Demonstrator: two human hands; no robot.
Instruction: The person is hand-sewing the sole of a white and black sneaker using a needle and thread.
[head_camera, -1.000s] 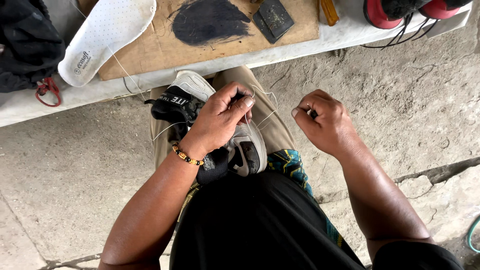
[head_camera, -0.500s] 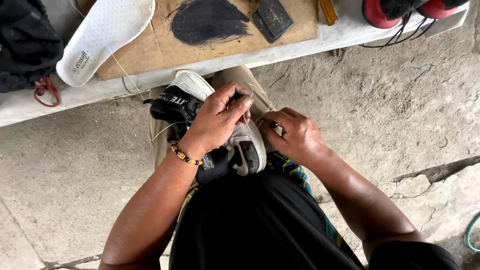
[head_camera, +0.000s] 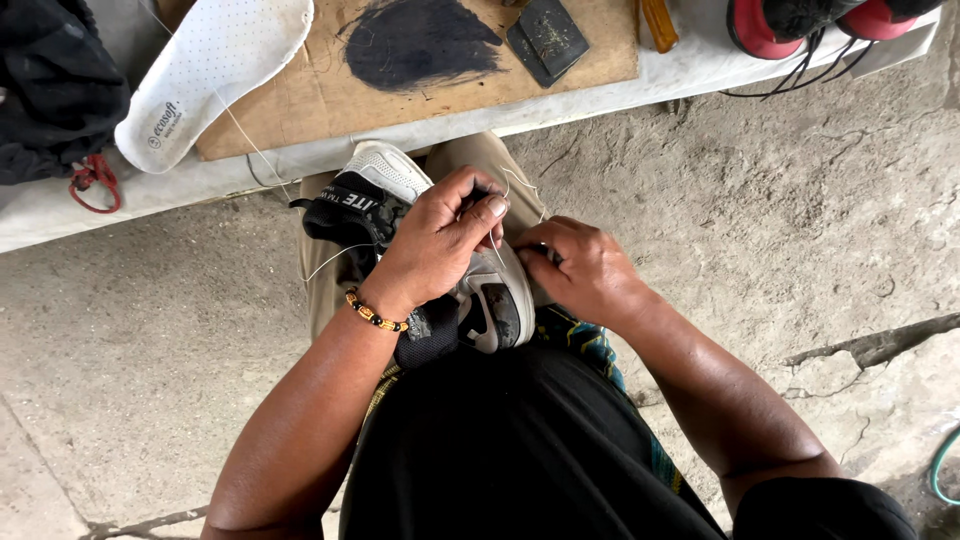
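While resting on the lap, the sneaker (head_camera: 480, 300) lies under both hands' fingers (head_camera: 480, 205).

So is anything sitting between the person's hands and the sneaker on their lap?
Nothing visible does. The left hand grips the grey and black sneaker from above, and the right hand presses against its side. Only thin white thread trails around the sneaker.
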